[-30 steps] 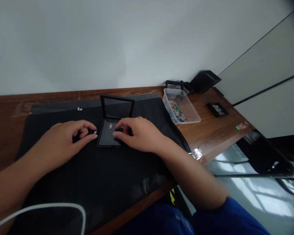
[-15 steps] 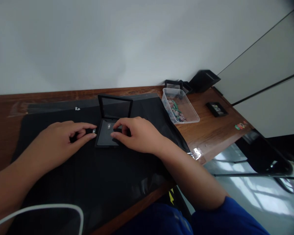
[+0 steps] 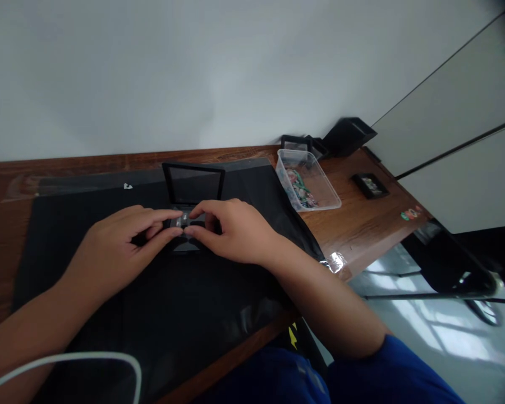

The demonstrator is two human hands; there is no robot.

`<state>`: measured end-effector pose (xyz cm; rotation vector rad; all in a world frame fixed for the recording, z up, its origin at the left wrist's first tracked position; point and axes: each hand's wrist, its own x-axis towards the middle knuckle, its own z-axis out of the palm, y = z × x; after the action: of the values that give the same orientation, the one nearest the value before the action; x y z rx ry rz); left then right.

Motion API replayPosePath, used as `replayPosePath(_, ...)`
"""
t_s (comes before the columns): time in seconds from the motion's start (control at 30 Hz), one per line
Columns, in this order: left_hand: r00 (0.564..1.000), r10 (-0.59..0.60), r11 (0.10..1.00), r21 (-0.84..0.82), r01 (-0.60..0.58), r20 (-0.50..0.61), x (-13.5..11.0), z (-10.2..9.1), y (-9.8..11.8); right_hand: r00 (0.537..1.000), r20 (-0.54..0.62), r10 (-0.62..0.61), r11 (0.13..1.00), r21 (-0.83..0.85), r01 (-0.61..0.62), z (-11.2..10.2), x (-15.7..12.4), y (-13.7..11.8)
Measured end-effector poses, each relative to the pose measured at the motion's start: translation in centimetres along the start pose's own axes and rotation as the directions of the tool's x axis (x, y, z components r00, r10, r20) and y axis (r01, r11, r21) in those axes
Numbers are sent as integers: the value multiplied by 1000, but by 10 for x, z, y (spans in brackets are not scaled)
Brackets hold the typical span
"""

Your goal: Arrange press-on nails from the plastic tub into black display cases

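Note:
An open black display case [image 3: 196,184] stands on the black mat, its windowed lid tilted up at the back. My left hand [image 3: 128,235] reaches over the case's left side, thumb and forefinger closed around a small clear-and-silver piece [image 3: 178,223]. Another small silvery piece [image 3: 185,216] lies on the grey inner panel, between the fingertips of both hands. My right hand [image 3: 231,230] rests over the right part of the case. Its thumb and forefinger are curved and apart, close to the small pieces, and nothing shows in its grip. Both hands hide much of the panel.
To the right stands a clear plastic tub [image 3: 320,193] with colourful small items. Behind it are black frames [image 3: 295,143] and a black box [image 3: 349,136]. A small framed item [image 3: 370,185] lies farther right. A white cable [image 3: 88,356] crosses the lower left.
My left hand has moved right, carrying the small clear piece from beside the case to over its panel. My right hand has shifted slightly left, and the view has moved a little.

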<state>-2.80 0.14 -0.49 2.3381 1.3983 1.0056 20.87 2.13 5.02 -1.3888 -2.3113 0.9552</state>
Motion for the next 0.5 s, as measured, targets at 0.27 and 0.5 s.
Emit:
replayPosePath(0.27, 992, -106, 994, -16, 107, 67, 10, 15, 2, 977, -215, 5, 952, 300, 62, 2, 3, 11)
replayPosePath(0.5, 999, -54, 999, 8, 54, 3, 9, 9, 10, 994, -86, 61, 938, 347, -28, 4, 6, 10)
